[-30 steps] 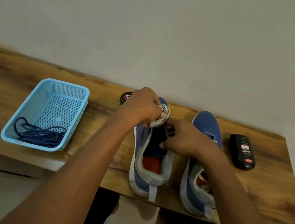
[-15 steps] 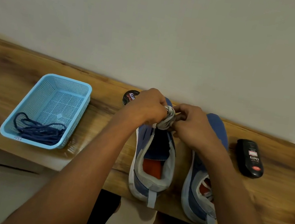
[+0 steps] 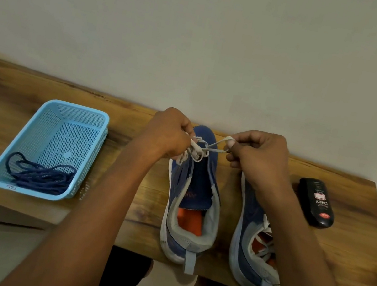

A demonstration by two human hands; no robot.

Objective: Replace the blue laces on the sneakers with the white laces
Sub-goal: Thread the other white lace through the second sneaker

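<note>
Two blue sneakers stand heel-toward-me on the wooden table. The left sneaker point(image 3: 194, 194) has no lace in its eyelets and its tongue is open. The right sneaker point(image 3: 254, 242) carries white lacing, partly hidden by my right forearm. Above the left sneaker's toe my left hand point(image 3: 168, 135) grips a bundle of white lace point(image 3: 197, 150). My right hand point(image 3: 259, 155) pinches a strand pulled out of that bundle to the right. The blue laces point(image 3: 40, 176) lie heaped in the light blue basket point(image 3: 33, 130) at the left.
A black shoe-polish bottle point(image 3: 317, 203) lies at the right of the sneakers, near the table's right end. The wall runs close behind the table. The table's front edge point(image 3: 43, 215) is just under the sneaker heels, with my legs below it.
My hands met over the left sneaker's toe, then drew apart. My right hand has moved right, pulling a strand of white lace out of the bundle in my left hand.
</note>
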